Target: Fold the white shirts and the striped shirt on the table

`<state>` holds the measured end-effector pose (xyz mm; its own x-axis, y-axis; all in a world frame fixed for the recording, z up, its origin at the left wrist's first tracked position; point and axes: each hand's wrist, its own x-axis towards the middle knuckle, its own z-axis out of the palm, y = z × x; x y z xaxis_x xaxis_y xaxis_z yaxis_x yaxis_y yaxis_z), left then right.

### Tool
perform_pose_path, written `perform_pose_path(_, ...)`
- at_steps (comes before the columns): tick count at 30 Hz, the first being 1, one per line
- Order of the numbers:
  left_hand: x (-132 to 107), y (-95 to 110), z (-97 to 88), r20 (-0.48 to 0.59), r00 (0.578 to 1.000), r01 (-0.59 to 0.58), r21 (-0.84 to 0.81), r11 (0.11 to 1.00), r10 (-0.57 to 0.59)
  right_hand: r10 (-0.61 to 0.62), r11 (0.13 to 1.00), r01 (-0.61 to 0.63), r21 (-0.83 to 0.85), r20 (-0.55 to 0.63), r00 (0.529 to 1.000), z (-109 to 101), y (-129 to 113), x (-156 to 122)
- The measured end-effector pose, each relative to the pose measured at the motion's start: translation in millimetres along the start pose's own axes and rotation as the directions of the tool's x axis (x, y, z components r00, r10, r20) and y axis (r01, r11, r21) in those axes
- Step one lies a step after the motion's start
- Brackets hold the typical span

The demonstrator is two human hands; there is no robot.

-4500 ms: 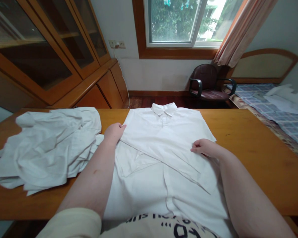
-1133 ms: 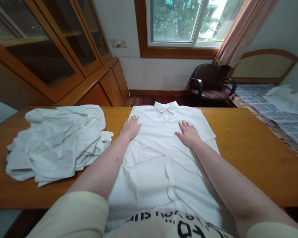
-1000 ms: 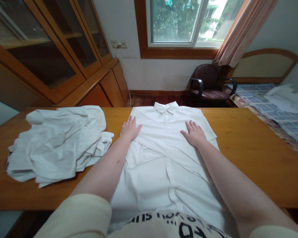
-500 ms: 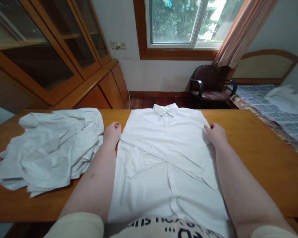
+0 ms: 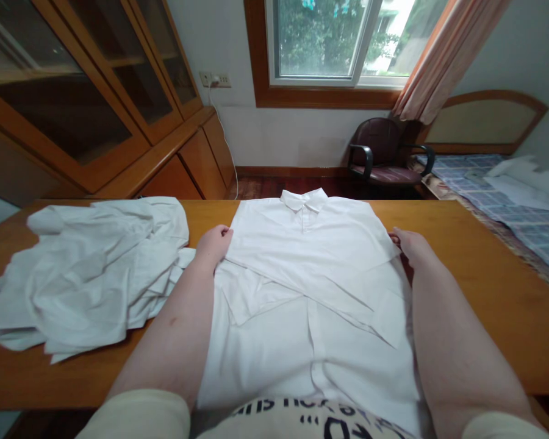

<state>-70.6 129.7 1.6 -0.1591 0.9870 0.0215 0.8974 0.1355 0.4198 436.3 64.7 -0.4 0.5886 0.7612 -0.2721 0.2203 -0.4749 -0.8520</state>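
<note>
A white collared shirt [image 5: 279, 238] lies front up on the wooden table, its collar at the far edge and its sleeves folded across the front. My left hand [image 5: 214, 245] is closed at the shirt's left side, fingertips on the cloth edge. On the opposite side, my right hand [image 5: 410, 245] pinches the shirt's right edge, where the fabric is drawn out to a small point. Creases run diagonally below the crossed sleeves. The hem end is partly hidden by my own printed top [image 5: 302, 421].
A crumpled heap of white cloth [image 5: 86, 274] lies on the table [image 5: 476, 292] left of my left arm. Beyond the table stand a glass-fronted wooden cabinet [image 5: 165, 152], an office chair [image 5: 384, 152] and a bed [image 5: 485, 183] under a window [image 5: 320, 42].
My right hand has moved outward to the right, stretching the shirt's edge with it. My left hand has shifted slightly right onto the shirt's left edge. The view has moved a little.
</note>
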Motion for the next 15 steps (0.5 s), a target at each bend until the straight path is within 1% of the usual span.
perform_pose_path(2, 1, 0, 1.7, -0.036, 0.999, -0.019, -0.065, 0.998, 0.017, -0.022, 1.000, 0.021, -0.023, -0.025, 0.999, -1, -2, -3)
perform_pose_path(4, 2, -2, 4.4, -0.061, 0.998, -0.011, -0.157, 0.988, 0.001, -0.036, 0.994, 0.033, -0.101, -0.037, 0.999, -4, -4, -5)
perform_pose_path(5, 3, -2, 5.8, -0.057, 0.998, 0.006, -0.209, 0.978, -0.018, -0.027, 0.989, 0.023, -0.148, -0.027, 0.999, -5, -5, -6)
perform_pose_path(6, 3, -3, 7.1, -0.041, 0.998, 0.030, -0.264, 0.964, -0.043, -0.008, 0.981, 0.006, -0.194, -0.010, 1.000, -6, -6, -7)
perform_pose_path(8, 4, -5, 8.6, 0.025, 0.996, 0.084, -0.380, 0.921, -0.081, 0.019, 0.964, -0.010, -0.265, 0.031, 0.999, -7, -7, -8)
perform_pose_path(11, 5, -8, 7.0, 0.103, 0.992, 0.118, -0.517, 0.848, -0.075, -0.025, 0.955, 0.037, -0.296, 0.043, 0.999, -7, -5, -7)
perform_pose_path(13, 5, -10, 4.8, 0.119, 0.991, 0.112, -0.548, 0.829, -0.055, -0.065, 0.947, 0.077, -0.311, 0.046, 0.997, -6, -2, -5)
perform_pose_path(15, 5, -12, 3.3, 0.096, 0.992, 0.118, -0.524, 0.844, -0.079, -0.088, 0.936, 0.107, -0.337, 0.070, 0.994, -6, 2, -1)
